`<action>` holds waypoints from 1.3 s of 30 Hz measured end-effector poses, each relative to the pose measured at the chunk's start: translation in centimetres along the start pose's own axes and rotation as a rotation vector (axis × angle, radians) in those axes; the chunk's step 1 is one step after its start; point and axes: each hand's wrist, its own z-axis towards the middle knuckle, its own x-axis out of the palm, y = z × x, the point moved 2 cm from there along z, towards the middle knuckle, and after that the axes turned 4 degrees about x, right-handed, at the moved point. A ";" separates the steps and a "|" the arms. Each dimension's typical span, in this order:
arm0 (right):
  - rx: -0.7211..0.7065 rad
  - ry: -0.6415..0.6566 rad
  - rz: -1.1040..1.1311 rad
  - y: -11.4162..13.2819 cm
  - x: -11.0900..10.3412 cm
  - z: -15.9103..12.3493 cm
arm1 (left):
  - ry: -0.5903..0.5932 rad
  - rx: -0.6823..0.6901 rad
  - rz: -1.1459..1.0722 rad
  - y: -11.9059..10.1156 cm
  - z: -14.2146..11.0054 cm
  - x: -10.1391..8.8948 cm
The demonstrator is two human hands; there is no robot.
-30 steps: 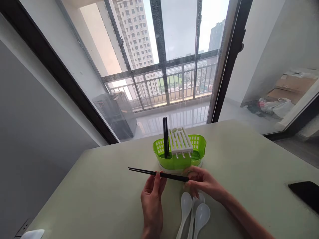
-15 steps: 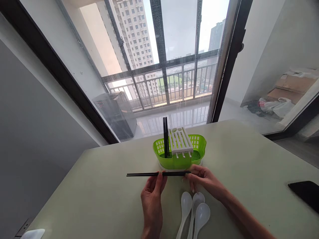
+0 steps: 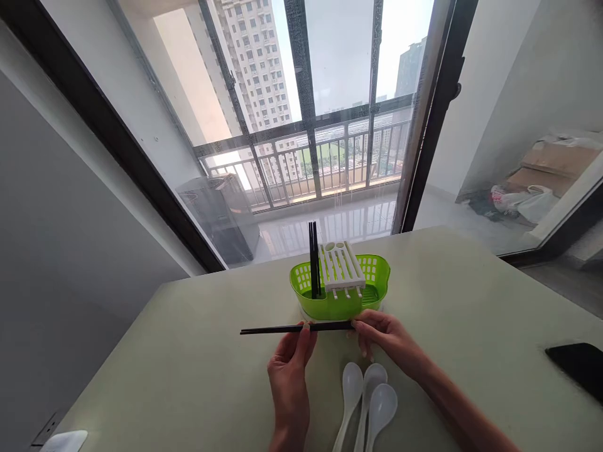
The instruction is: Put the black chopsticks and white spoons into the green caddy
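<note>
Crosswise, black chopsticks in the grip of left hand and right hand, bag's marking unreadable

Fingers of the right hand cover the thick ends of the held chopsticks, and the thumb of the left hand hides part of their middle. Handles of the white spoons run off the bottom edge. A black object is cropped at right, a white object at lower left. The front wall of the green basket conceals the lower ends of the upright chopsticks, too tightly bunched to count.
</note>
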 end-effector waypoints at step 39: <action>0.038 -0.012 -0.037 0.1 -0.2 0.0 | -0.130 -0.019 -0.097 -2.6 1.1 0.2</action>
